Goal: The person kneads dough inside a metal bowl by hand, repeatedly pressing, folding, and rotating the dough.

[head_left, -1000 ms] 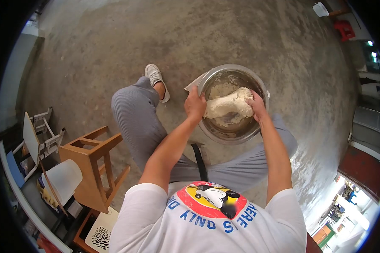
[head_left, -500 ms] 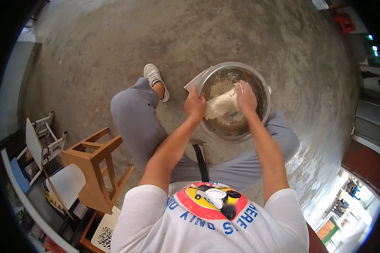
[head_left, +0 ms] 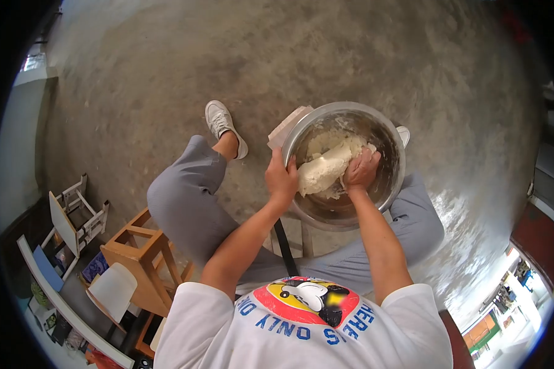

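A round metal basin [head_left: 390,212] stands between the knees, tilted a little. Inside it lies a long lump of pale dough [head_left: 324,171], with wet dough smeared over the basin's bottom and wall. My left hand [head_left: 281,179] is closed on the basin's left rim, the thumb on the inner side near the dough's left end. My right hand [head_left: 361,170] presses into the right end of the dough, fingers bent and partly sunk out of sight.
A light board [head_left: 287,126] sticks out under the basin's left side. At the lower left are a wooden stool [head_left: 143,265], a white chair [head_left: 114,289] and a folding stool [head_left: 74,215]. White shoes [head_left: 217,118] rest on the concrete floor [head_left: 326,55].
My right hand first let go of the dough's raised right end, moved over it, then came down into it. The dough now lies lower and more bunched. My left hand stays on the rim.
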Demonstrator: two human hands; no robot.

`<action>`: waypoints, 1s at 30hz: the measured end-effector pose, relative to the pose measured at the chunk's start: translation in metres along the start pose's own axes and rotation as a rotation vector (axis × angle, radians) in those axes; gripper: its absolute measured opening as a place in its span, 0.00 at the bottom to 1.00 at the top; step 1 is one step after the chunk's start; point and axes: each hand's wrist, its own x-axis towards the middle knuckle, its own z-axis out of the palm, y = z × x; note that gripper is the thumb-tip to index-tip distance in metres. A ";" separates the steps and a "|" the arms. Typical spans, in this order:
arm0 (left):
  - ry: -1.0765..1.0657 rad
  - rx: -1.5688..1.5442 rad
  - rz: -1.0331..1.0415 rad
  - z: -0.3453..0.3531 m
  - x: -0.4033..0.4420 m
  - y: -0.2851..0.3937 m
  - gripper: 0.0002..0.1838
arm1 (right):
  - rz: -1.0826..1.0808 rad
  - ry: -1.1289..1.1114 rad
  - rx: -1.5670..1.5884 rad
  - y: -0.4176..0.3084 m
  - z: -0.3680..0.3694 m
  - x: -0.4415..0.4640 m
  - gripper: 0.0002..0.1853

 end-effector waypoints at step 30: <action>0.023 0.009 -0.029 0.002 -0.004 0.005 0.16 | 0.781 -0.618 1.190 0.000 -0.057 0.037 0.41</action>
